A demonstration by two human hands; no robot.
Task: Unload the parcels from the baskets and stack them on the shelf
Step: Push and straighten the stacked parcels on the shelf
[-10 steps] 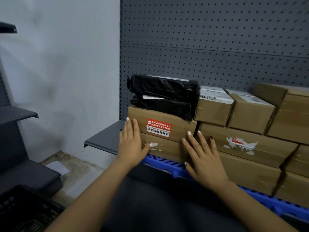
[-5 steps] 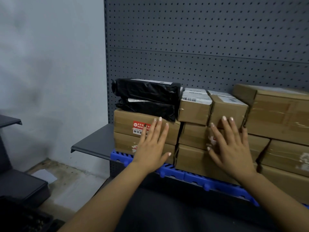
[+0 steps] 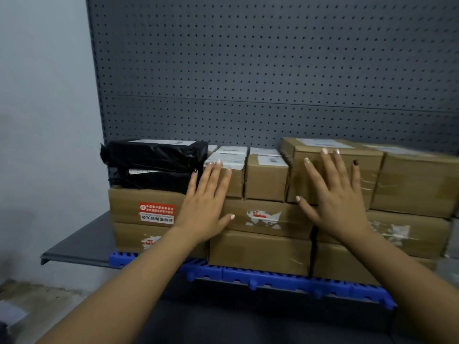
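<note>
Our left hand (image 3: 207, 209) and right hand (image 3: 334, 199), fingers spread flat, press stacked parcels (image 3: 263, 219) on shelf (image 3: 82, 247). Cardboard looks stiff, tape slick; we judge side edges best hold.

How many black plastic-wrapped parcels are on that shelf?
2. The upper black parcel lies on the lower black parcel, stacked at the left end atop the cardboard box with the red sticker. Others may be hidden behind.

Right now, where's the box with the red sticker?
Head view, left end of the shelf: the red-sticker box sits under the black parcels, just left of the left hand.
</note>
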